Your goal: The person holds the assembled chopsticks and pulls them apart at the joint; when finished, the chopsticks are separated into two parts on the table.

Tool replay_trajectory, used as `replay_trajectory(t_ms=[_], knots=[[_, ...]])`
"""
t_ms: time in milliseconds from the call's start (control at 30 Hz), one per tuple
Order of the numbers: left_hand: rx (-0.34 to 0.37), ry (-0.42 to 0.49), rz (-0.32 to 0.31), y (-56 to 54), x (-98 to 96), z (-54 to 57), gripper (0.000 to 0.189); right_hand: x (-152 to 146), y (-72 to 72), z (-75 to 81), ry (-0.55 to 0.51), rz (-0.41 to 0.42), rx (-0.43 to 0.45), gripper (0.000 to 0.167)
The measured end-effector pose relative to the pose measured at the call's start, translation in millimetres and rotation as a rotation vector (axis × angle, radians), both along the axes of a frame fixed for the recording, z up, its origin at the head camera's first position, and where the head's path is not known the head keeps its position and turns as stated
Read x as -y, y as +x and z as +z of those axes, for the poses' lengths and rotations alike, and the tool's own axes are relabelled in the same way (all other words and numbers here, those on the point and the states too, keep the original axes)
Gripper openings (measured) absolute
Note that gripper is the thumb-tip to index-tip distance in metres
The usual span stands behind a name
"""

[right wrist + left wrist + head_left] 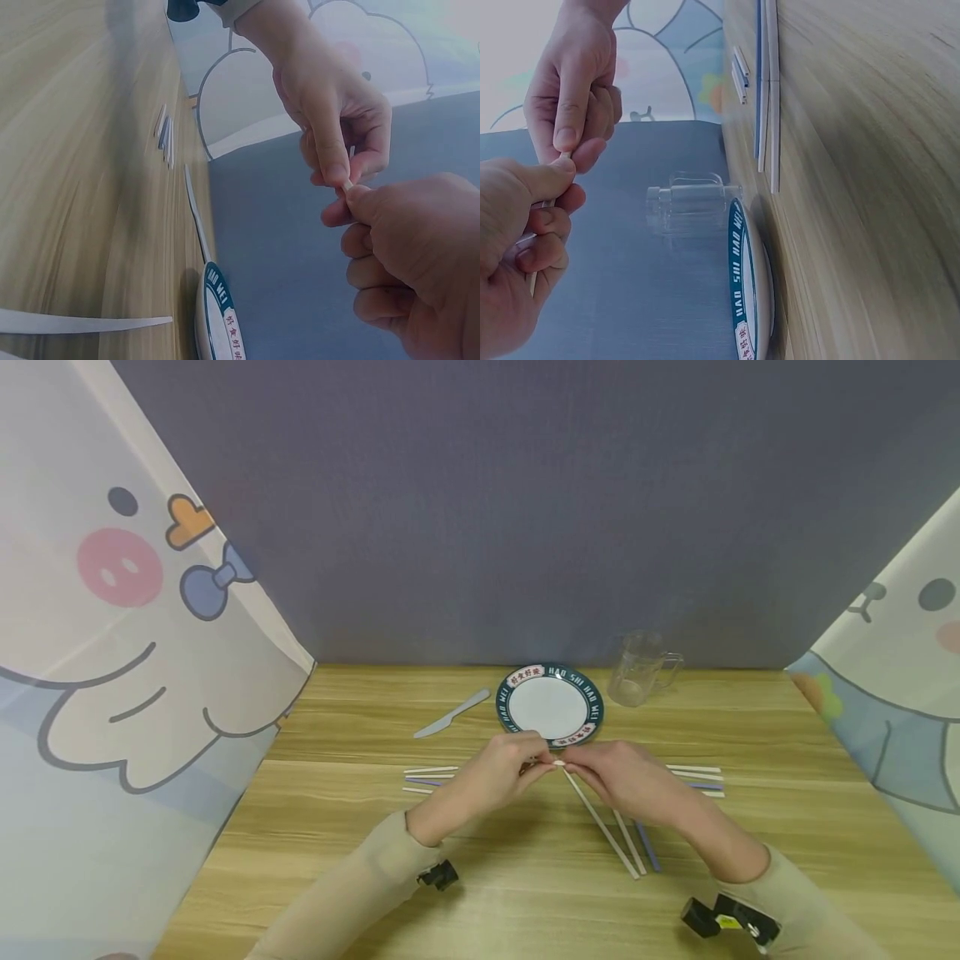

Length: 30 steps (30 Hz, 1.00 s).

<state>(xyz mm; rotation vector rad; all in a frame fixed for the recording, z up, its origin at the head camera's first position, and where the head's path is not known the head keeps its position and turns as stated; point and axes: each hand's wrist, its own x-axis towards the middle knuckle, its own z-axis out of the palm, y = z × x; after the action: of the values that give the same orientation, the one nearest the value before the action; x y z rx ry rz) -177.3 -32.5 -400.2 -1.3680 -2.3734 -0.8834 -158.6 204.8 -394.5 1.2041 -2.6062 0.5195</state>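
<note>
Above the front rim of the plate (504, 714), my two hands meet at a slim white stick-like piece (347, 185). My left hand (491, 772) pinches it between thumb and fingers. From the other side, my right hand (630, 781) pinches its end with thumb and forefinger. Most of the piece is hidden by the fingers, though pale parts show between the left fingers in the left wrist view. Under the right hand, long white sticks (602, 827) and a lavender stick (648, 847) lie on the table, their far ends hidden.
A pale knife (452, 714) lies left of the plate. To the plate's right stands a clear handled mug (633, 681). Short white and lavender sticks lie in bunches beyond each forearm, left (430, 777) and right (697, 777). A grey panel (480, 527) rises behind the wooden table.
</note>
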Motion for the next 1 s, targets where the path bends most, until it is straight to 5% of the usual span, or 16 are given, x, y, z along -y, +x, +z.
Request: replay_trajectory(t_ms=[267,1000], knots=[[-0.018,-0.017,-0.017,0.5,0.0,0.2,0.009,-4.8,-2.3,-2.0,-0.03,0.055,-0.002,0.013],[0.007,-0.008,-0.022,-1.1,0.2,1.0,0.01,-4.9,-2.1,-3.3,-0.036,0.039,0.003,0.013]])
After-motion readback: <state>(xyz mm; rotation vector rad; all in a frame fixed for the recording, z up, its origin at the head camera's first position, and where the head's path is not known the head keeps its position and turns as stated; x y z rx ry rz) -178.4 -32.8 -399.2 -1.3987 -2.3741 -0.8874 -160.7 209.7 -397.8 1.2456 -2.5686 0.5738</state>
